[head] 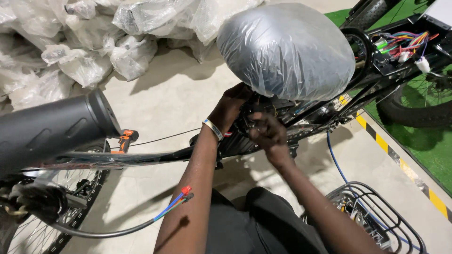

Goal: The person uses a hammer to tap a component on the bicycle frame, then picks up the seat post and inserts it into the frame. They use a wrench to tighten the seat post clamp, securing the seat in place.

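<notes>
Both the left hand (230, 107) and right hand (267, 133) close on fittings beneath the plastic-wrapped bicycle saddle (287, 49), whose long axis runs left-right, frame (141, 157) extending leftward.

Crumpled clear plastic bags (84, 42) piled on the floor top left, contents perhaps white.

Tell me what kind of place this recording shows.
Probably a bicycle assembly workshop: a plastic-wrapped saddle, loose coloured wires on the bike frame, and heaped plastic bags on the concrete floor.
</notes>
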